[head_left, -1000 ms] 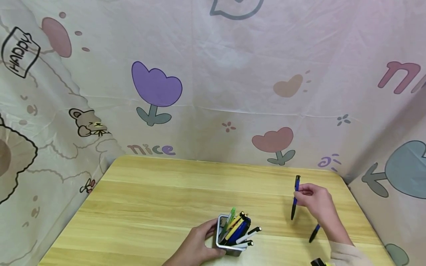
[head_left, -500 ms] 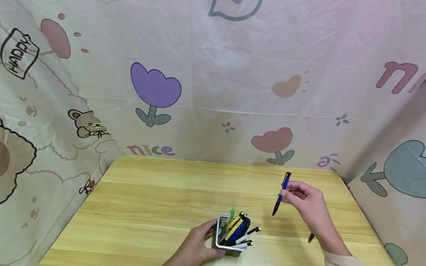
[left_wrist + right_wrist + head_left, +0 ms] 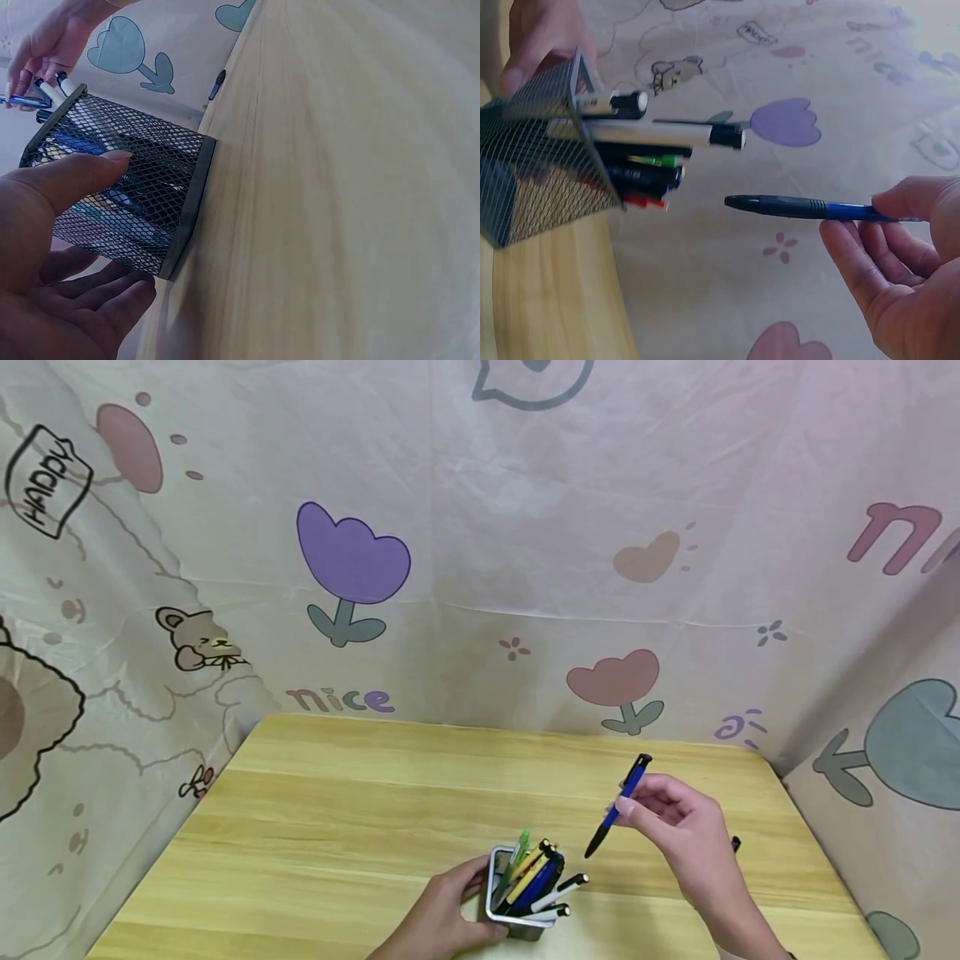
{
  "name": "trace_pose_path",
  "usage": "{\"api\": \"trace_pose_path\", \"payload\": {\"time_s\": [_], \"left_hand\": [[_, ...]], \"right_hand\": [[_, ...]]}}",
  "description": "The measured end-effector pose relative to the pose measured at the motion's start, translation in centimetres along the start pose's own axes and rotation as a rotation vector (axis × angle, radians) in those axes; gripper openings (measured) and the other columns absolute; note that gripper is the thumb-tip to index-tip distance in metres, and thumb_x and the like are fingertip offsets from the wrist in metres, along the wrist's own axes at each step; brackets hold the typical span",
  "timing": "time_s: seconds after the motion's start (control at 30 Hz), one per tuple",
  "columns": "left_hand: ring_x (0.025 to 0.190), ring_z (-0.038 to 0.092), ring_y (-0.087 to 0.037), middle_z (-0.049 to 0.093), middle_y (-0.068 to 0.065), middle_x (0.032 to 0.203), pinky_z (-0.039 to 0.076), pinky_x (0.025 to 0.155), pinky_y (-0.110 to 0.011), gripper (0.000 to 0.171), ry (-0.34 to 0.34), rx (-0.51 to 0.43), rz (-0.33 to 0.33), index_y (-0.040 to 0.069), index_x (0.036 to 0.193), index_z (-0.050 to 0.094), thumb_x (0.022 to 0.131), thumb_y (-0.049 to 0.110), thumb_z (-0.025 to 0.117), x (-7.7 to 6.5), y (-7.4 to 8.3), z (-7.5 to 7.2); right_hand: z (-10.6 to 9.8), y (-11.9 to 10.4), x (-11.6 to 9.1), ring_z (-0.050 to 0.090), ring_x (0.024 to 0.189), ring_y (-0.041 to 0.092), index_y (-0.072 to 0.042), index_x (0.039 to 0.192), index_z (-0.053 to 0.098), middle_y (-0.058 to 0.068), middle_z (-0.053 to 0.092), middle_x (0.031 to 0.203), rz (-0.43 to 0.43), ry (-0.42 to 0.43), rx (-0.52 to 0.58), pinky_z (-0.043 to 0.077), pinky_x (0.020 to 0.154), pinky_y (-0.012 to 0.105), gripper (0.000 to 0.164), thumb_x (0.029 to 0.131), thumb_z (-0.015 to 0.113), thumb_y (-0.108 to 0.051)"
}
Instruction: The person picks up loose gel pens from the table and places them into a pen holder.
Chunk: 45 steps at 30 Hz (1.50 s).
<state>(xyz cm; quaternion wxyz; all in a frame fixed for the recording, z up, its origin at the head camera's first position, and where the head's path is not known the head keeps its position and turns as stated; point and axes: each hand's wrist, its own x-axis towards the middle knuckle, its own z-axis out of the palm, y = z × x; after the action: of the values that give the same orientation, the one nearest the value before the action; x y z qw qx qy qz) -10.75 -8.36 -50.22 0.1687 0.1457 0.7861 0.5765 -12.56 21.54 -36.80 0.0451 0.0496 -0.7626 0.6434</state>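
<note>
My left hand (image 3: 446,910) holds a black wire-mesh pen holder (image 3: 161,176) upright on the table, thumb on one side and fingers on the other. Several pens stand in it: a green one (image 3: 517,856), yellow ones (image 3: 528,875), blue ones, and white ones with black ends (image 3: 660,133) leaning out to the right. Up and right of the holder, my right hand (image 3: 686,831) pinches a blue pen (image 3: 618,807) between thumb and fingers. The pen slants, its black tip (image 3: 761,204) pointing down-left toward the holder's mouth, with a gap between them.
Another pen (image 3: 217,84) lies on the wooden table (image 3: 337,810) at the right, mostly hidden behind the right hand in the head view. A printed cloth (image 3: 480,527) hangs behind the table and along both sides.
My right hand has carried the blue pen leftward toward the holder, and the pen has tilted from nearly upright to a slant. My left hand and the holder have stayed in place.
</note>
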Motion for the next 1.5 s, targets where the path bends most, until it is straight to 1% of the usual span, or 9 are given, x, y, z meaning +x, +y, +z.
{"api": "trace_pose_path", "payload": {"time_s": [0.17, 0.27, 0.4, 0.63, 0.77, 0.87, 1.03, 1.2, 1.5], "left_hand": [[0.133, 0.062, -0.035, 0.056, -0.022, 0.15, 0.055, 0.108, -0.029, 0.088, 0.003, 0.003, 0.01, -0.001, 0.15, 0.049, 0.074, 0.019, 0.09, -0.1, 0.0, 0.0], [0.133, 0.062, -0.036, 0.056, -0.023, 0.151, 0.055, 0.108, -0.03, 0.088, 0.003, 0.0, 0.01, -0.001, 0.15, 0.049, 0.075, 0.018, 0.09, -0.1, 0.1, -0.1], [0.133, 0.062, -0.037, 0.055, -0.023, 0.151, 0.055, 0.108, -0.03, 0.088, 0.003, -0.01, 0.002, -0.001, 0.15, 0.048, 0.075, 0.018, 0.09, -0.1, 0.3, -0.1], [0.133, 0.061, -0.037, 0.056, -0.022, 0.15, 0.054, 0.109, -0.028, 0.088, 0.008, -0.018, 0.022, -0.002, 0.15, 0.047, 0.075, 0.016, 0.09, -0.2, 0.3, -0.1], [0.134, 0.061, -0.036, 0.057, -0.022, 0.149, 0.053, 0.109, -0.026, 0.089, 0.009, -0.018, 0.021, -0.002, 0.151, 0.047, 0.075, 0.017, 0.09, -0.1, 0.3, 0.0], [0.134, 0.061, -0.036, 0.058, -0.022, 0.148, 0.053, 0.109, -0.027, 0.088, 0.009, -0.016, 0.023, -0.003, 0.15, 0.047, 0.075, 0.017, 0.09, -0.2, 0.2, 0.0], [0.133, 0.062, -0.036, 0.056, -0.022, 0.15, 0.053, 0.11, -0.028, 0.088, 0.007, -0.01, 0.028, -0.002, 0.15, 0.048, 0.075, 0.017, 0.089, -0.2, 0.2, 0.0], [0.133, 0.062, -0.036, 0.055, -0.023, 0.151, 0.053, 0.109, -0.029, 0.089, 0.005, -0.004, 0.028, -0.002, 0.15, 0.048, 0.074, 0.017, 0.09, -0.1, 0.2, 0.0], [0.133, 0.062, -0.037, 0.054, -0.023, 0.151, 0.053, 0.11, -0.029, 0.089, 0.003, -0.005, 0.036, -0.002, 0.151, 0.047, 0.075, 0.016, 0.089, -0.2, 0.2, 0.0]], "right_hand": [[0.6, -0.4, -0.4, 0.078, 0.083, 0.022, 0.011, 0.111, 0.064, 0.002, 0.078, 0.092, -0.004, -0.038, 0.027, 0.066, 0.085, 0.029, 0.025, 0.095, 0.072, -0.005], [1.0, -0.2, -0.6, 0.078, 0.084, 0.023, 0.008, 0.11, 0.065, 0.002, 0.078, 0.092, -0.01, -0.067, 0.015, 0.066, 0.085, 0.029, 0.021, 0.095, 0.072, -0.006], [1.3, 0.1, -0.8, 0.077, 0.086, 0.021, 0.007, 0.108, 0.064, 0.003, 0.078, 0.094, -0.057, -0.106, 0.022, 0.066, 0.083, 0.029, 0.016, 0.096, 0.069, -0.003], [1.6, 0.3, -0.9, 0.075, 0.09, 0.018, 0.005, 0.106, 0.064, 0.003, 0.076, 0.097, -0.056, -0.113, 0.051, 0.066, 0.084, 0.03, 0.013, 0.096, 0.069, -0.002], [1.8, 0.3, -1.0, 0.075, 0.092, 0.018, 0.007, 0.106, 0.063, 0.004, 0.076, 0.098, -0.1, -0.138, 0.081, 0.066, 0.085, 0.03, 0.013, 0.096, 0.068, 0.001], [2.2, 0.4, -1.0, 0.075, 0.092, 0.016, 0.005, 0.105, 0.064, 0.003, 0.076, 0.098, -0.111, -0.156, 0.053, 0.065, 0.083, 0.028, 0.012, 0.096, 0.069, 0.0], [2.7, 1.0, -1.0, 0.075, 0.09, 0.017, 0.001, 0.103, 0.066, 0.003, 0.077, 0.098, -0.074, -0.167, -0.021, 0.065, 0.08, 0.026, 0.013, 0.094, 0.073, -0.005], [3.0, 1.7, -0.9, 0.076, 0.089, 0.016, 0.003, 0.102, 0.066, 0.004, 0.075, 0.099, -0.064, -0.194, -0.026, 0.065, 0.079, 0.026, 0.016, 0.093, 0.074, -0.006], [3.7, 2.3, -0.8, 0.073, 0.088, 0.015, 0.003, 0.101, 0.066, 0.01, 0.073, 0.1, 0.078, -0.181, -0.055, 0.064, 0.08, 0.025, 0.023, 0.091, 0.078, -0.013]]}}
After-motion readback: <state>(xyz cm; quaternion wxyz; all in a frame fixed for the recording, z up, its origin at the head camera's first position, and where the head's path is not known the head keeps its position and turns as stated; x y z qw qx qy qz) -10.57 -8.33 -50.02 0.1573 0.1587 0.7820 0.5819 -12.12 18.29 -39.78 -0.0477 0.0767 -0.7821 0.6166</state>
